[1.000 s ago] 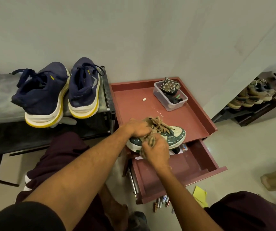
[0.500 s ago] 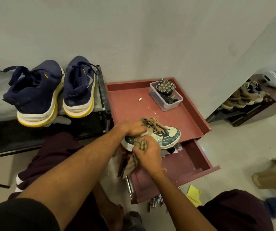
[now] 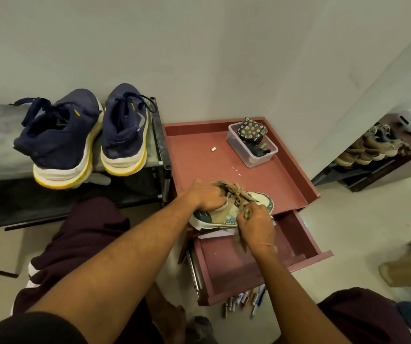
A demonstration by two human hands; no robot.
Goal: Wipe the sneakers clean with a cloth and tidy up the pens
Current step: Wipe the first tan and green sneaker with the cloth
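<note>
Wiping a sneaker [image 3: 231, 212], centre frame

Left hand [image 3: 208, 196] grips it; right hand [image 3: 255, 225] pinches limp cloth [image 3: 241, 240]. Light, stiff-soled: hold the collar.

We see a clear box [image 3: 256, 162] holding a floral pouch [image 3: 250, 130] at the far right of the red surface [image 3: 199, 170], with the near drawer [image 3: 226, 265] open.

Dark maroon shorts [image 3: 82, 244], white-striped.
</note>
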